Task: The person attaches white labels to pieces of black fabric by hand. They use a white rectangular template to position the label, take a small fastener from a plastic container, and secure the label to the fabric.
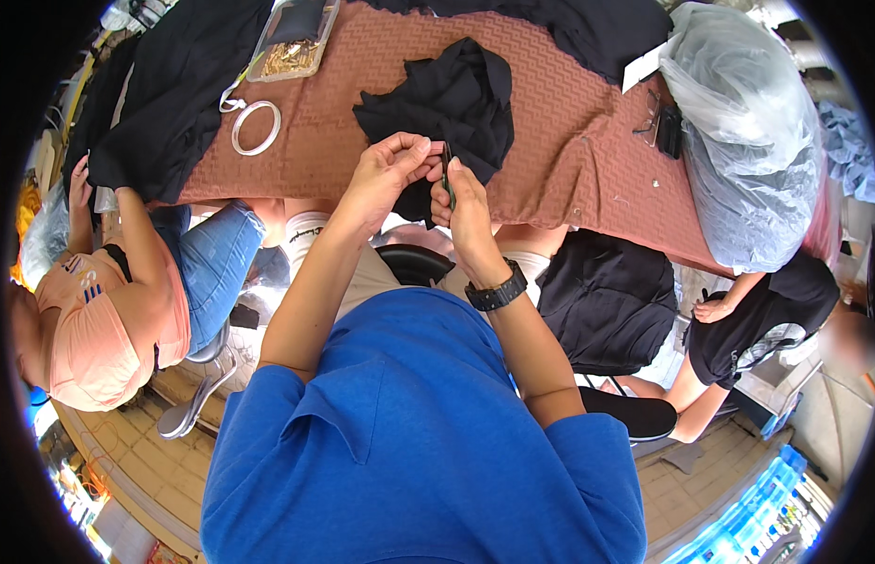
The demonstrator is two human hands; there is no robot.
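Observation:
A bunched piece of black cloth [461, 89] lies on the table in front of me, and part of it hangs over the near edge below my hands. My left hand [386, 179] is closed, thumb and fingers pinching at the cloth's near part; the exact spot is hidden by the fingers. Close beside it, my right hand [468, 214] wraps round a small pair of snips [448, 167] with a dark blade and some green at the grip. The blade points up and away from me, right at the left fingertips.
On the brown patterned tablecloth [315, 127] are a white ring roll [256, 128], a clear box [292, 58] of small brass-coloured pieces, and eyeglasses [649, 120]. A large plastic bag [738, 141] stands right. Persons sit left [118, 320] and right [771, 310]. Black cloth [609, 301] hangs beside my leg.

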